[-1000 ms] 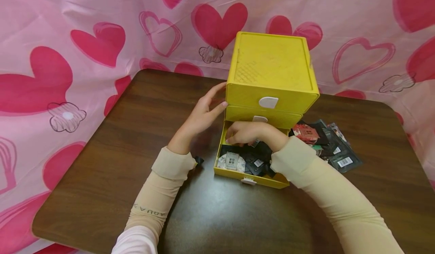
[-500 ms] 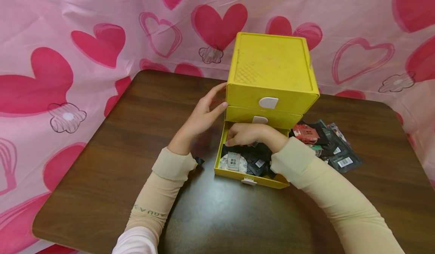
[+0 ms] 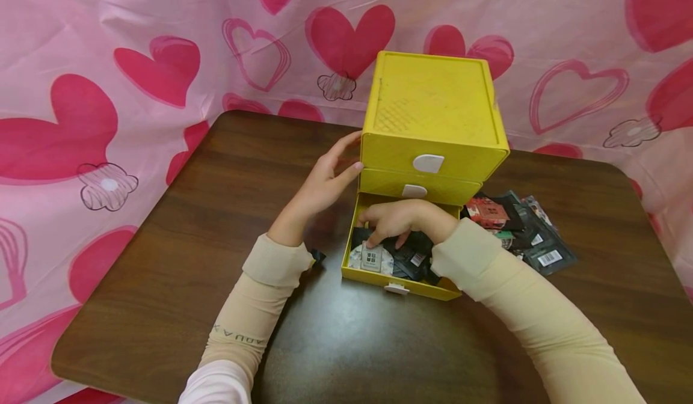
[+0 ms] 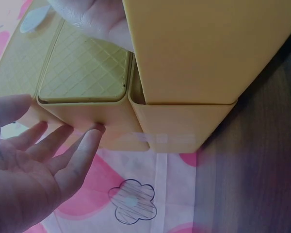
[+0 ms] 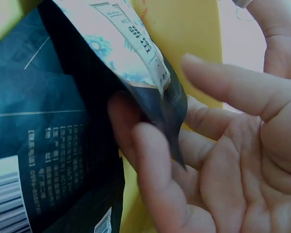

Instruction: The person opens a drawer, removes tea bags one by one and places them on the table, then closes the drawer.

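The yellow drawer cabinet (image 3: 433, 100) stands on the table, its bottom drawer (image 3: 368, 278) pulled out. Several flat black packets (image 3: 408, 250) lie in that drawer, among them a packet with a white printed front (image 3: 370, 258). My right hand (image 3: 403, 216) is inside the drawer, its thumb over the white-fronted packet. In the right wrist view that packet (image 5: 123, 41) tilts up, with some fingers (image 5: 155, 150) at its edge and the thumb apart from it. My left hand (image 3: 319, 184) rests spread-fingered against the cabinet's left side; in the left wrist view its fingertips (image 4: 94, 133) touch the wall.
Several dark packets, one with a red front (image 3: 489, 210), lie in a pile right of the cabinet. A small black object (image 3: 317, 256) lies beside the left cuff. Behind the brown table (image 3: 243, 169) hangs a pink cloth with hearts (image 3: 157, 70).
The right hand's thumb has moved forward over the white-fronted packet and its fingers have spread. That packet shifted slightly right earlier. The left hand has stayed against the cabinet.
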Demonstrator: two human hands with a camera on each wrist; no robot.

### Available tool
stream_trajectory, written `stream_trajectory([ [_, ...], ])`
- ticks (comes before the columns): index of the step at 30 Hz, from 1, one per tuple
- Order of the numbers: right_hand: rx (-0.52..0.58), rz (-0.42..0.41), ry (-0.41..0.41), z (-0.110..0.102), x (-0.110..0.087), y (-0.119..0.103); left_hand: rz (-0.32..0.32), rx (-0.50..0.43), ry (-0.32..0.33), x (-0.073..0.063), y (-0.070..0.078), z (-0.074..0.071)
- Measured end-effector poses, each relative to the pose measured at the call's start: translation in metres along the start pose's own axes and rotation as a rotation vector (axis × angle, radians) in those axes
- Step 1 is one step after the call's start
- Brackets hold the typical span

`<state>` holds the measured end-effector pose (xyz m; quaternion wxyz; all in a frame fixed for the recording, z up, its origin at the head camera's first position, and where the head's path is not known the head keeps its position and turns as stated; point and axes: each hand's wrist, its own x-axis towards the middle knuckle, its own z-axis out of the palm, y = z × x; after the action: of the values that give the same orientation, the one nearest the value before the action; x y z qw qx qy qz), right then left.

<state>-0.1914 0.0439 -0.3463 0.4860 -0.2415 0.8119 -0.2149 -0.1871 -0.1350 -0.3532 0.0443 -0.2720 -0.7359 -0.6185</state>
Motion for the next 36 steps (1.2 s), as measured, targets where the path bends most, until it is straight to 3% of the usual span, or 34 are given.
stream_trajectory([
  [13,0.005,-0.120,0.029,-0.001,-0.005,0.006,-0.014,-0.018,-0.004,-0.002,0.002,0.004],
  [19,-0.007,-0.191,0.073,-0.002,-0.017,0.006,0.002,-0.012,-0.004,-0.002,0.001,0.004],
  [30,-0.048,-0.269,0.131,-0.010,-0.038,0.006,-0.030,0.012,0.006,-0.002,0.002,0.002],
  [36,0.032,-0.281,0.144,-0.016,-0.050,0.009,-0.039,0.000,0.006,-0.001,0.002,0.002],
])
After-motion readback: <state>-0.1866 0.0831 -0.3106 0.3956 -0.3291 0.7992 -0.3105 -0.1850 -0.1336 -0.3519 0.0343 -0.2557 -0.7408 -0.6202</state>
